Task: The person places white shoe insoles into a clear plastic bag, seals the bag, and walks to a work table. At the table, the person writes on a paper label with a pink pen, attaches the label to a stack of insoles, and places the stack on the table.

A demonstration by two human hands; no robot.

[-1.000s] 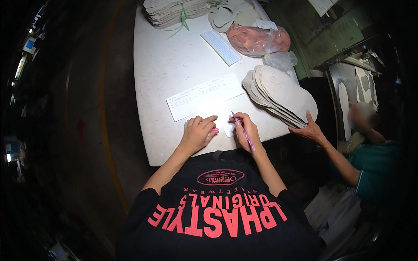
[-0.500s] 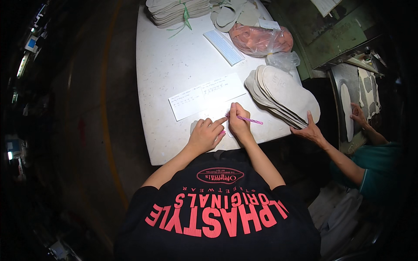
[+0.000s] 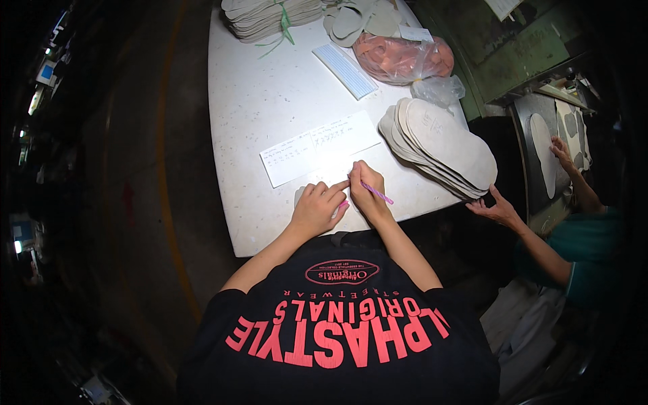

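Observation:
My right hand (image 3: pixel 368 192) grips a thin pink-purple pen (image 3: pixel 379 193), its writing end hidden by the fingers. Beside it my left hand (image 3: pixel 316 208) rests on the table, index finger stretched toward the pen and the other fingers bent. A small pink object (image 3: pixel 343 204) shows between its thumb and fingers; its kind is unclear. Part of a grey flat piece (image 3: pixel 298 194) peeks out under that hand. Just beyond both hands lies a white paper sheet (image 3: pixel 290 165) with handwriting.
A fanned stack of pale sole-shaped pieces (image 3: pixel 445 138) lies right on the white table (image 3: pixel 250 101). A co-worker's hand (image 3: pixel 498 208) is at its near edge, the other hand (image 3: pixel 561 152) by a sole-shaped piece (image 3: pixel 541 145). Behind are an orange-filled bag (image 3: pixel 405 59) and a tied stack (image 3: pixel 270 17).
My right hand and pen have shifted slightly, the pen's rear end swinging left and down. The co-worker's near hand has drawn back to the right along the stack's edge. My left hand stays put.

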